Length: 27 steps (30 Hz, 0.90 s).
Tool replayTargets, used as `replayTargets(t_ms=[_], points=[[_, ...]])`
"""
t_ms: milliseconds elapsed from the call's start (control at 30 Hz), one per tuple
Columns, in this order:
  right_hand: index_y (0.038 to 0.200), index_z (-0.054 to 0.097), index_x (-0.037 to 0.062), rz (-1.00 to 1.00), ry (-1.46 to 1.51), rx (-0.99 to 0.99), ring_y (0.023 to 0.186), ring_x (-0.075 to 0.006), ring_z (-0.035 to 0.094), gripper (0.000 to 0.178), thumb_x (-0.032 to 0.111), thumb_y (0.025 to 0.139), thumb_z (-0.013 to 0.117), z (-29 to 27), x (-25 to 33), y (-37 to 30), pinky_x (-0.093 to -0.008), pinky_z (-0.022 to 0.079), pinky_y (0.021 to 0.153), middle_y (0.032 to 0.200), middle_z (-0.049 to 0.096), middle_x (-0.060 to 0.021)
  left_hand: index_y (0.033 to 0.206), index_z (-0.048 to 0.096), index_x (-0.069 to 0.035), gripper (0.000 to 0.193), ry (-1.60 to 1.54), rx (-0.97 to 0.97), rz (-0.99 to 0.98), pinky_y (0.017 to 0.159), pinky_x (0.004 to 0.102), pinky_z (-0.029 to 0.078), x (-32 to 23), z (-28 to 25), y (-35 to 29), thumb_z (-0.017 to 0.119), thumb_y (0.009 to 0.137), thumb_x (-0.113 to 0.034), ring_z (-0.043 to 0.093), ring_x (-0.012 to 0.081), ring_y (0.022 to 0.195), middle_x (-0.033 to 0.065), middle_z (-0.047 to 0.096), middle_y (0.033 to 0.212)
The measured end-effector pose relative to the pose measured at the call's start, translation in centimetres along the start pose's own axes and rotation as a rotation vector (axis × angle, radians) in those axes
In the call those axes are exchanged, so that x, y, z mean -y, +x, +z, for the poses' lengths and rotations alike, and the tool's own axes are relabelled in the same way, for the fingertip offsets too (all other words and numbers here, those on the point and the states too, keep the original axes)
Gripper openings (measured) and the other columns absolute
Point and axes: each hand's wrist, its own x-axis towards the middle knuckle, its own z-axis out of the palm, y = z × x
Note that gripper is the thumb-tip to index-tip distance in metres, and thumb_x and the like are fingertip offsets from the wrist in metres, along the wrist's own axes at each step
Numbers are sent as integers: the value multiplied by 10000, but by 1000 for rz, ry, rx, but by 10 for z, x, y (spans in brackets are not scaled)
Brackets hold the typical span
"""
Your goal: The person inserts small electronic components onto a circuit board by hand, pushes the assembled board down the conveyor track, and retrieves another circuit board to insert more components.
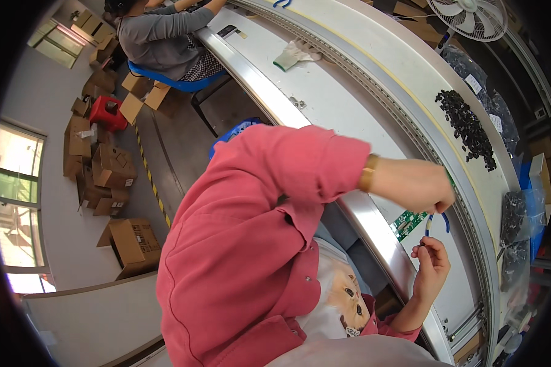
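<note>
My left hand (419, 186), the upper one with a gold-coloured band at its wrist, reaches over the bench. Its fingers are closed on a thin blue cable (446, 222), which hangs below them in a bent loop. Just beneath it, my right hand (431, 269) has thumb and fingertips pinched at the cable's lower end. A small dark part shows between those fingertips, too tiny to make out well. Beside the cable lies a green circuit board (406, 224), partly hidden behind my left hand.
A curved metal conveyor rail (404, 111) runs past my hands. Beyond it lies a heap of small black parts (466, 125), with plastic bags (513, 215) further right. A white glove (296, 54) rests farther up the bench. Another person (165, 40) sits there. Cardboard boxes (113, 165) stand left.
</note>
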Motion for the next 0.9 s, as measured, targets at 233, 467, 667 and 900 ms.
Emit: replayTargets(t_ms=[233, 467, 667, 900], points=[[1111, 585, -36, 59, 40, -108, 736, -151, 550, 288, 2, 827, 558, 11, -5, 7, -225, 455, 677, 900, 596, -97, 877, 621, 3, 118, -68, -217, -6, 674, 318, 483, 4, 29, -60, 609, 760, 18, 584, 250, 727, 97, 616, 850], [1097, 557, -30, 104, 242, -126, 754, -158, 583, 285, -54, 815, 587, 7, -9, 18, -238, 494, 705, 901, 602, -103, 883, 646, -3, 141, -271, -272, -311, 717, 233, 471, 20, 44, -63, 619, 763, 65, 577, 154, 780, 59, 625, 950], [1016, 609, -21, 82, 74, -91, 745, -152, 591, 212, -51, 807, 604, 5, -16, 12, -226, 492, 702, 894, 633, -92, 912, 649, -5, 171, -253, -196, -360, 738, 216, 469, 20, 48, -59, 621, 760, 69, 574, 136, 800, 53, 624, 954], [933, 653, 2, -248, -592, -94, 734, -143, 595, 161, -51, 786, 617, 23, -13, 5, -216, 482, 690, 890, 651, -53, 927, 655, -10, 190, -273, -260, -328, 731, 209, 466, 22, 61, -62, 623, 759, 71, 566, 121, 783, 47, 619, 931]])
